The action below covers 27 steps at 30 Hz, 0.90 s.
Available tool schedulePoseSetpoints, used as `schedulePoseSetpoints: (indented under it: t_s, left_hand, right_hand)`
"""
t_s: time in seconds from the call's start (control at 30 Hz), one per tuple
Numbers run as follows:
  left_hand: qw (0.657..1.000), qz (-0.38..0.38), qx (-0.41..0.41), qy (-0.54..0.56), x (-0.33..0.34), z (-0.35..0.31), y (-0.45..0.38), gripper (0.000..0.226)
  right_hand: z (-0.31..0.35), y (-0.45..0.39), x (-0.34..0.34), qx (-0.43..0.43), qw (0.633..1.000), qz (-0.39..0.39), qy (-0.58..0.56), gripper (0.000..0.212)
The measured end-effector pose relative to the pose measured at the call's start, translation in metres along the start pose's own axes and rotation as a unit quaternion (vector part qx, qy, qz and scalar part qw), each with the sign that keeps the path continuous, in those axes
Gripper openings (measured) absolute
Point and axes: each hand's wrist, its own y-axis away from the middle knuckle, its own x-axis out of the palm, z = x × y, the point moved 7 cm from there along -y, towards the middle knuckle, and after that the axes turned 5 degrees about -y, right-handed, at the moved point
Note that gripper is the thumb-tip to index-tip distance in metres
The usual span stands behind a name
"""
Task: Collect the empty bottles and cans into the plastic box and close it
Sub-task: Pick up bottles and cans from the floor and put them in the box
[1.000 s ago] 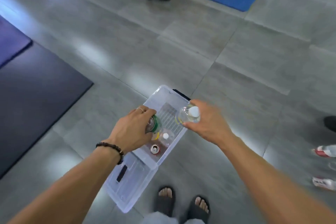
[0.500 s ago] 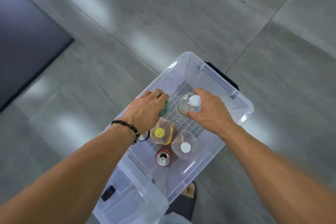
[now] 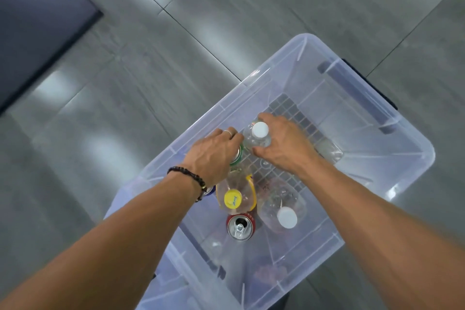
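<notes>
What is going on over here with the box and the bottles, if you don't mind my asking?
A person is filling a clear plastic box on the floor. The left hand holds a green can, and the right hand grips a white-capped bottle; both are inside the box. A yellow-capped bottle, another clear bottle and a red can stand there already. The box is open.

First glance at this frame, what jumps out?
Two hands reaching into a clear plastic box on the grey floor: the left hand grips a green can, the right hand a white-capped bottle. Nearer the camera stand a yellow-capped bottle and an open red can.
</notes>
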Motion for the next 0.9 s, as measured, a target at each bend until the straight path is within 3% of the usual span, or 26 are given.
schedulePoseSetpoints:
  t_s: [0.27, 0.4, 0.5, 0.7, 0.9]
  left_hand:
    - [0.999, 0.003, -0.022, 0.035, 0.005, 0.001, 0.007, 0.051]
    - [0.999, -0.002, -0.028, 0.04, 0.0, 0.001, 0.014, 0.046]
    - [0.999, 0.002, -0.022, 0.041, -0.015, 0.001, 0.027, 0.046]
    - [0.997, -0.048, 0.014, 0.055, -0.078, -0.029, 0.077, 0.041]
    - [0.992, -0.054, 0.086, 0.073, -0.166, -0.106, 0.119, 0.046]
  right_hand:
    - [0.001, 0.004, -0.003, 0.01, 1.0, 0.022, 0.012, 0.067]
    - [0.009, 0.013, -0.012, 0.016, 0.999, 0.036, 0.006, 0.085]
    - [0.02, 0.027, -0.03, 0.01, 0.999, 0.029, 0.013, 0.086]
    - [0.046, 0.09, -0.093, 0.009, 1.0, -0.007, 0.003, 0.084]
    - [0.062, 0.194, -0.194, 0.035, 0.994, -0.096, -0.024, 0.082]
